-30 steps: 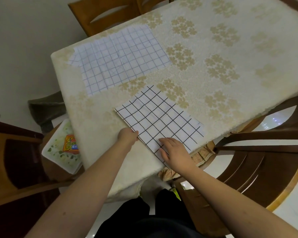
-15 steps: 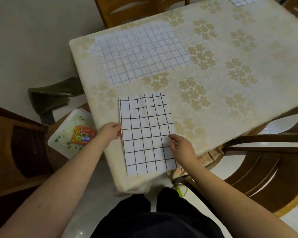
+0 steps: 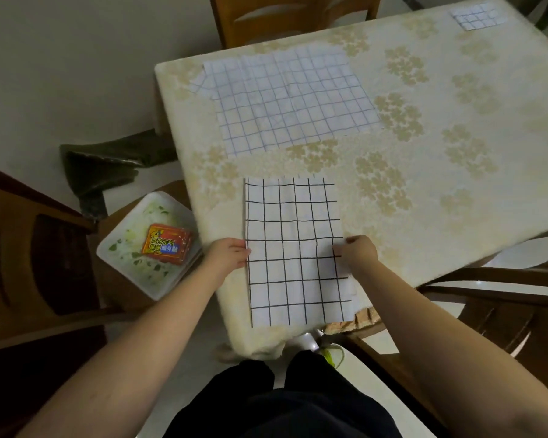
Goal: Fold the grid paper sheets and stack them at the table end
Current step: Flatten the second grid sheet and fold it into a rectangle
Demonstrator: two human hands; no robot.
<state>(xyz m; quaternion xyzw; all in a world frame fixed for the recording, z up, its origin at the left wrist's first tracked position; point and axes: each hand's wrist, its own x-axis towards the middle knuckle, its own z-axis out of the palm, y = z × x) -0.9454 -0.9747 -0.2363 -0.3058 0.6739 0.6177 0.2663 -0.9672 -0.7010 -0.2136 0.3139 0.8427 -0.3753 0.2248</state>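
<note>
**2 hands square a folded sheet at the near table edge**

2 hands hold the black-lined folded grid sheet (image 3: 295, 251) by its long sides. The left hand (image 3: 227, 255) grips the left edge, fingers curled against the paper about halfway down. The right hand (image 3: 358, 251) pinches the right edge at the same height, fingertips folded over the margin. The sheet lies flat on the table (image 3: 424, 172), upright in view, its lower end reaching the near edge of the floral tablecloth.

Compared with 1 second ago, the sheet has turned: then it lay diagonally, with the right hand spread flat on its lower corner and the left hand at its near-left edge. Half a second ago it was already nearly straight, and since then both hands have kept their places at the sides while the view has shifted slightly, bringing more of the far table into sight.

Beyond it, a stack of blue-lined unfolded grid sheets (image 3: 288, 99) rests near the table's far-left corner, well apart from the held sheet. 1 small folded grid piece (image 3: 476, 14) lies at the far right end.

Left of the table, a white tray (image 3: 130, 267) carrying an orange packet (image 3: 166, 244) sits on a wooden chair (image 3: 29, 248).
</note>
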